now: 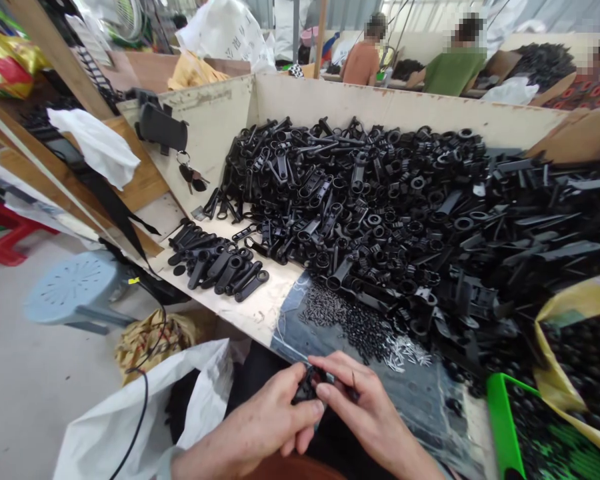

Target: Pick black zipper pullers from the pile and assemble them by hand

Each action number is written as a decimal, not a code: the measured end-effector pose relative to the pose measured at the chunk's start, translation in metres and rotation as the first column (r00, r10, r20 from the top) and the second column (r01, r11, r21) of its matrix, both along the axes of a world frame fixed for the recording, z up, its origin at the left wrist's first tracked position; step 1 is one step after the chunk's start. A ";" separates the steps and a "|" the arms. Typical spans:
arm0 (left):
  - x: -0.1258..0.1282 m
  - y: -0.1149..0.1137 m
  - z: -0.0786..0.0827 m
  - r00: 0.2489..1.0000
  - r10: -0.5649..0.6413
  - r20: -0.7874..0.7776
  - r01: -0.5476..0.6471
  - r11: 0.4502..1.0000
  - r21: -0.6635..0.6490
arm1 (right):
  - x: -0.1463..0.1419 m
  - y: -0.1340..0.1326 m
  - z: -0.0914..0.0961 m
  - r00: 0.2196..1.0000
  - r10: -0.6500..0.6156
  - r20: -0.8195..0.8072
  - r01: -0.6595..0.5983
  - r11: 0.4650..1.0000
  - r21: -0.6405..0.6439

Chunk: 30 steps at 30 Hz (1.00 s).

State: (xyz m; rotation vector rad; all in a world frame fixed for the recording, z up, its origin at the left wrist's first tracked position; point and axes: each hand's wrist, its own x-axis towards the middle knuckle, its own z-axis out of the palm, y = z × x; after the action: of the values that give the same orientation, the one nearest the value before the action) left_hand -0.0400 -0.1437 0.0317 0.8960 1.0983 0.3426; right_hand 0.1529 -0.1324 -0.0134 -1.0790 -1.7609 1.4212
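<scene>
Both hands meet at the table's front edge around a small black plastic part (307, 388), mostly hidden by the fingers. My left hand (275, 410) grips it with thumb and fingers closed. My right hand (357, 400) pinches at its other side, thumb and fingertips pressed against it. Just beyond the hands, on a dark mat (300, 333), lie small black pieces (363, 327) and a little heap of silver pins (405, 353). To the left, a group of black ring-ended plastic arms (225, 267) rests on the pale tabletop.
A large pile of black plastic parts (340, 193) fills the walled table. A green crate (505, 413) and a yellow-edged sack (555, 360) stand at right. Keys (194, 179) hang from the left wall. A blue stool (73, 287) and white sack (145, 400) are at left. People sit beyond.
</scene>
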 end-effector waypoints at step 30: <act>0.056 0.047 -0.051 0.673 0.108 -0.732 0.563 0.567 0.602 | 0.058 -0.014 -0.017 0.793 -0.538 0.285 0.402 0.814 0.419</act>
State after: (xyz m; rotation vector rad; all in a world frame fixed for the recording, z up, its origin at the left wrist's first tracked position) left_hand 0.0159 -0.0967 -0.0196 2.1500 1.5166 0.2365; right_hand 0.2104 -0.1467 -0.0302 -1.5526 -1.7306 0.5853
